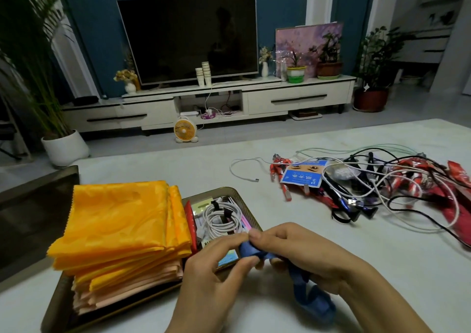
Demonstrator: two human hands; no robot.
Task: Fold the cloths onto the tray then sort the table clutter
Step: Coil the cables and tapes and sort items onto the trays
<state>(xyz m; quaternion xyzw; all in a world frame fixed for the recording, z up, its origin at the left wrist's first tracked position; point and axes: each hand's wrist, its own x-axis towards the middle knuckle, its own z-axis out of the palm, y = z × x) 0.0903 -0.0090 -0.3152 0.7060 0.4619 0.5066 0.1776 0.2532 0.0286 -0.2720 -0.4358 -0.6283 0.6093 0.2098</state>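
A dark tray point(54, 304) sits at the near left of the white table. On it lies a stack of folded yellow cloths point(117, 220) over folded peach cloths point(127, 285). The tray's right part holds a coiled white cable point(221, 218) and small packets. In front of the tray, my left hand point(216, 276) and my right hand point(303, 253) both pinch a blue strap point(305, 292); its loose end loops down onto the table.
A tangle of clutter point(369, 185) lies at the far right of the table point(331, 243): white and black cables, red wrappers, a blue-white card point(303, 173). A dark chair edge point(33, 205) stands left. Beyond are a TV unit, a small fan and plants.
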